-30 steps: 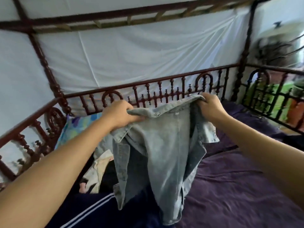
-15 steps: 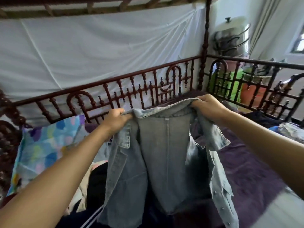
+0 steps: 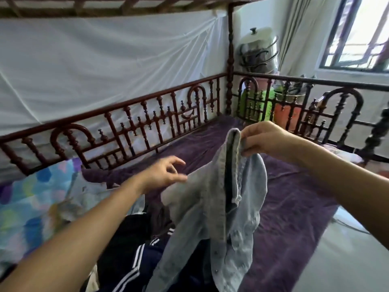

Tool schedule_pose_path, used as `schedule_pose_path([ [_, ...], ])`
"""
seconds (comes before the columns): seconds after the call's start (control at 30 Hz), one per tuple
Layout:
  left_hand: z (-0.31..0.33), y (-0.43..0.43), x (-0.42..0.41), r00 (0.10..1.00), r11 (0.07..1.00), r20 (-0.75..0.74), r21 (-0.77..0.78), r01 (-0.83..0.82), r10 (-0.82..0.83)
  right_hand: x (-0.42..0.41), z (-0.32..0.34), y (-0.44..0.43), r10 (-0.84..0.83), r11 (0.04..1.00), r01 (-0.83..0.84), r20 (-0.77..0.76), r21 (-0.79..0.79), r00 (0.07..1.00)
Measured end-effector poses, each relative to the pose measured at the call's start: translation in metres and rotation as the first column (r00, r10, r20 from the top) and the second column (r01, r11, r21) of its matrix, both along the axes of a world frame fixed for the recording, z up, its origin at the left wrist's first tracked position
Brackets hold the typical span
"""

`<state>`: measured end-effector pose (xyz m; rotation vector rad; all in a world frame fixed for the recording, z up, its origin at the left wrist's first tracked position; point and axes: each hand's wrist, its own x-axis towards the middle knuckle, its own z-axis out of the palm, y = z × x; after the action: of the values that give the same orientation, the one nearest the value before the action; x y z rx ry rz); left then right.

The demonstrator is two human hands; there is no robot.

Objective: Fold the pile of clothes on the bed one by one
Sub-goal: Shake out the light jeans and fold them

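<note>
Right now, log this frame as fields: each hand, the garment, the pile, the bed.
right hand: pinches top edge of jacket, holds it up
left hand: open, beside jacket, holds nothing
jacket: denim, hangs doubled over the sheet
pile: dark clothes, white stripes, left of jacket
sheet: purple, creased
stage: jacket not yet folded

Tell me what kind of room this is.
Most likely a home bedroom: a carved bed rail around a purple sheet, a white net hung behind, and clothes piled by the jacket.
</note>
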<state>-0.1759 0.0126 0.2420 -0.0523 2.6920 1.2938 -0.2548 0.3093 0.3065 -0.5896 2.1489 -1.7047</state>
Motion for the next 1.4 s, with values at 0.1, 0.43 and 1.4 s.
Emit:
schedule_pose_path([
  [0.1, -0.049, 0.027, 0.002, 0.977, 0.975, 0.142, -0.135, 0.177, -0.158, 0.01, 0.0, -0.001, 0.007, 0.995, 0.007, -0.14, 0.097, 0.99],
  [0.43, -0.077, 0.096, -0.015, 0.938, 0.996, -0.346, 0.085, 0.017, 0.014, 0.012, 0.018, 0.032, -0.11, 0.938, 0.217, -0.361, 0.27, 0.926],
  [1.4, 0.094, -0.039, 0.025, 0.868, 0.966, -0.496, -0.238, -0.104, -0.029, -0.003, 0.009, 0.008, -0.067, 0.919, 0.323, -0.719, 0.225, 0.692],
])
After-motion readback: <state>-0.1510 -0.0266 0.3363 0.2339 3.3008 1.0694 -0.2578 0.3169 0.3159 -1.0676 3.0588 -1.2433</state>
